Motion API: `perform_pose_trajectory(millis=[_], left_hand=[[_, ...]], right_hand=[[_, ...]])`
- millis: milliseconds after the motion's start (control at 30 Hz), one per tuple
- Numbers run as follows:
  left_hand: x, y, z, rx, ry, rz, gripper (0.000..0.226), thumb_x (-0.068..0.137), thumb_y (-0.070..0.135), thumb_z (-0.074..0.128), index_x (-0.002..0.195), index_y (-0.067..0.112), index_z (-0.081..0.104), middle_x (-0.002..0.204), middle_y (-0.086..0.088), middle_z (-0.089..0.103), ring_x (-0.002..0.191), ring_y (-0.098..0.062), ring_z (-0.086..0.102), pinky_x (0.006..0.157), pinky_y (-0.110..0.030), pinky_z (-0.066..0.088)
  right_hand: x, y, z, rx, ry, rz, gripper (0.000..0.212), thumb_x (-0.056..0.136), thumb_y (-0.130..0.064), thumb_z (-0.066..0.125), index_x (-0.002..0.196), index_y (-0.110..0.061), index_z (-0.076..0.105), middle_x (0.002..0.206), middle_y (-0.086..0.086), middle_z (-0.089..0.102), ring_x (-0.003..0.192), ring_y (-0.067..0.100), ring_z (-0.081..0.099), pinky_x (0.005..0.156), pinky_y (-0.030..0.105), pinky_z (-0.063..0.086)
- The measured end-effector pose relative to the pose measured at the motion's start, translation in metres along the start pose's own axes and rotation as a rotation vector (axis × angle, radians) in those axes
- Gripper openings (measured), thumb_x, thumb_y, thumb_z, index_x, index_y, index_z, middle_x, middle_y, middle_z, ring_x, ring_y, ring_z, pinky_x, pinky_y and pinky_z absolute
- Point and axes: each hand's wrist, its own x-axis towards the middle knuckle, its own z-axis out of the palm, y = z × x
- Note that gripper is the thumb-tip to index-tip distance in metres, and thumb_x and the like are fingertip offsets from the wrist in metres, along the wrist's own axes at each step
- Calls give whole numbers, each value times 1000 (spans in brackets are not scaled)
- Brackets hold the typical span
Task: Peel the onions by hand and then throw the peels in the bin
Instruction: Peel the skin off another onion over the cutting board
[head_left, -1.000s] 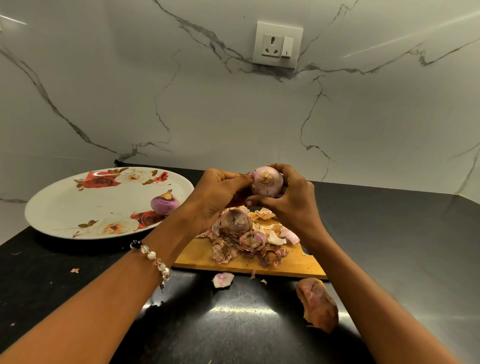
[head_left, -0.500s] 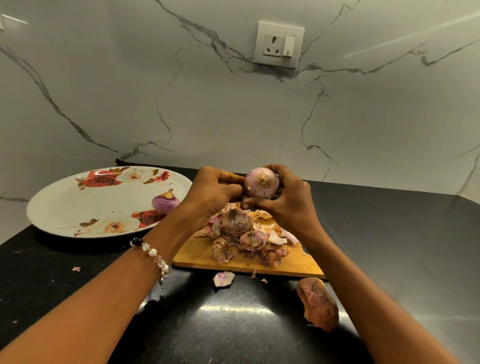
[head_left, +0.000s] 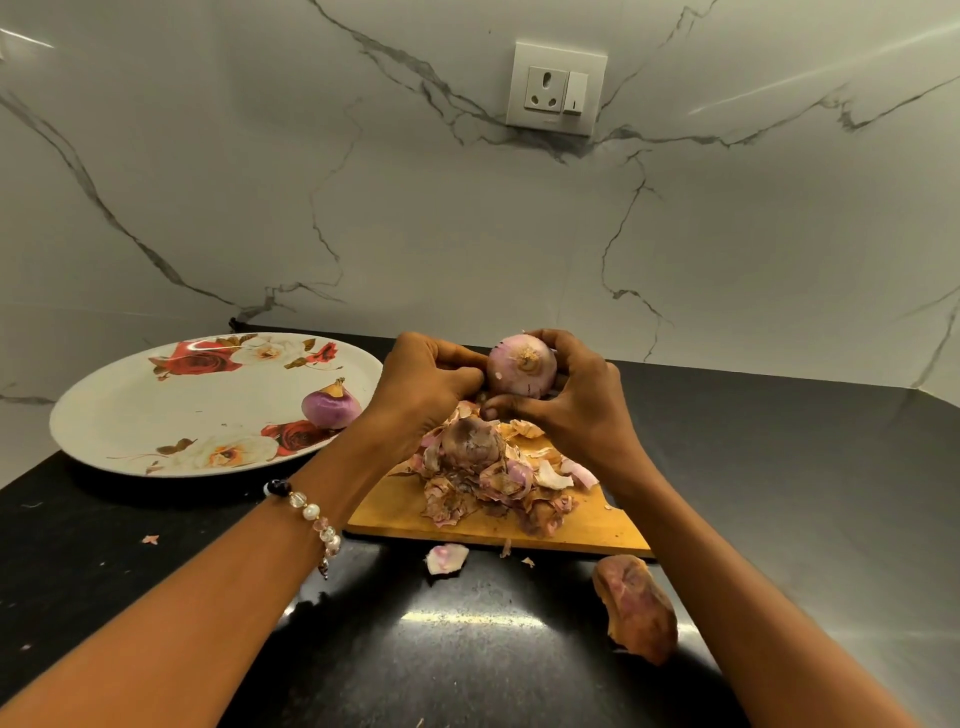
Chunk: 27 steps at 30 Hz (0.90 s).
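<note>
I am looking down from the head camera at my two bare arms reaching forward over a black, glossy surface (head_left: 467, 649). My right hand (head_left: 576, 400) grasps a pale purple onion (head_left: 522, 366), fingers curled over its top and thumb underneath, holding it up above the board with its root end facing me. My left hand (head_left: 426, 384) is just beside the onion on its left, fingers curled in, fingertips against the onion's side; I cannot tell whether they are pinching a bit of skin or only pressing. A beaded bracelet (head_left: 311, 514) sits on my left wrist.

Below the hands lies a wooden cutting board (head_left: 405, 514), and on it a heap of dry brown and pink onion peels (head_left: 493, 483), with a rounded, brown-skinned piece (head_left: 470, 439) sitting on top of the heap. A small pale peel scrap (head_left: 447, 558) lies on the surface just in front of the board, and a larger brown piece of skin (head_left: 636, 608) lies on the surface near my right forearm.

To the left, well apart from the board, is a large white plate (head_left: 130, 415) painted with red and white roses. One purple onion (head_left: 331, 408) rests on the plate near its right rim. Behind everything rises a white marble wall (head_left: 467, 218) with grey veins, carrying a white power socket (head_left: 556, 88).
</note>
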Motion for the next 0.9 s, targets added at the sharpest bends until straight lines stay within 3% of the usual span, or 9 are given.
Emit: perform_pose_trajectory(millis=[200, 300, 400, 533, 700, 767, 900], left_hand=[[-2, 4, -2, -191, -59, -69, 11, 88, 5, 62, 91, 8, 73, 87, -12, 73, 83, -25, 72, 78, -34, 59], [-3, 8, 1, -238, -67, -77, 17, 84, 13, 67, 97, 3, 72, 88, -13, 74, 79, -25, 72, 78, -37, 59], [-5, 7, 5, -106, -9, -28, 25, 76, 18, 75, 97, 3, 73, 85, -11, 73, 75, -22, 72, 74, -36, 59], [-7, 5, 10, 82, 100, 50, 16, 74, 23, 78, 86, 12, 74, 79, -3, 72, 72, -15, 70, 70, -30, 58], [-3, 5, 6, -1, -4, -7, 10, 80, 17, 74, 87, 10, 72, 80, -5, 69, 77, -17, 65, 68, -28, 54], [-1, 4, 3, -58, -60, -43, 11, 83, 17, 71, 89, 8, 71, 83, -9, 69, 83, -22, 65, 70, -31, 56], [4, -4, -1, 16, -1, -69, 9, 87, 12, 67, 94, 6, 69, 89, -11, 67, 87, -22, 63, 70, -30, 53]], right_hand=[[0, 0, -4, 21, 15, 19, 87, 50, -53, 78, 120, -5, 59, 107, 6, 66, 93, 17, 66, 80, 24, 58], [1, 3, -5, -14, 64, 18, 80, 55, -44, 82, 121, -4, 58, 108, 8, 66, 90, 14, 64, 78, 16, 56], [2, 7, -1, -88, 111, -8, 75, 61, -31, 89, 123, -4, 56, 110, 10, 65, 91, 14, 61, 74, 5, 49], [2, 8, 4, -175, 155, -53, 73, 65, -24, 89, 126, -3, 54, 114, 15, 65, 95, 20, 62, 68, 1, 43], [2, 5, 2, -169, 130, -68, 78, 61, -29, 90, 126, -3, 54, 112, 13, 65, 91, 15, 58, 69, -1, 43], [2, 4, -1, -109, 123, -48, 77, 60, -30, 90, 124, -4, 56, 110, 10, 64, 91, 14, 59, 73, 1, 46], [2, 0, -4, 43, 124, 13, 78, 56, -38, 88, 121, -8, 57, 109, 5, 64, 96, 18, 65, 78, 23, 58]])
